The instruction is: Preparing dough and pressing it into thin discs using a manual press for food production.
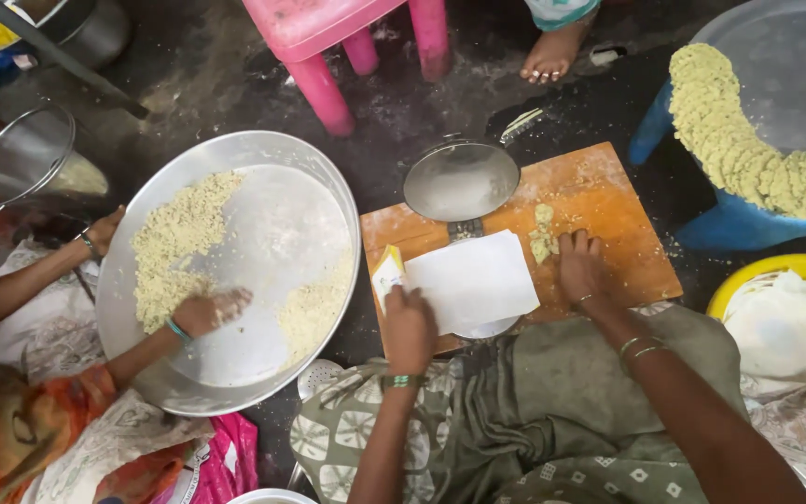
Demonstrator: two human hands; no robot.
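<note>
Pressing down with curled fingers, the right hand [578, 266] rests on a small crumbly lump of pale dough [542, 235] at its fingertips, on an orange wooden board [608, 201] lying on the dark floor [403, 103]. Beside it, the left hand [409, 327] lies flat, holding down a white paper sheet [473, 280] over a round steel press [461, 180]. Left of that hand, another person's hand [207, 313] spreads crumbs in a wide steel tray [263, 149]; bare board stays open beyond the right hand.

bare wooden board [608, 201] lies open beyond the dough lump [542, 235]; metal lid [461, 180] (upper left) and white sheet [473, 280] crowd its near side.
</note>
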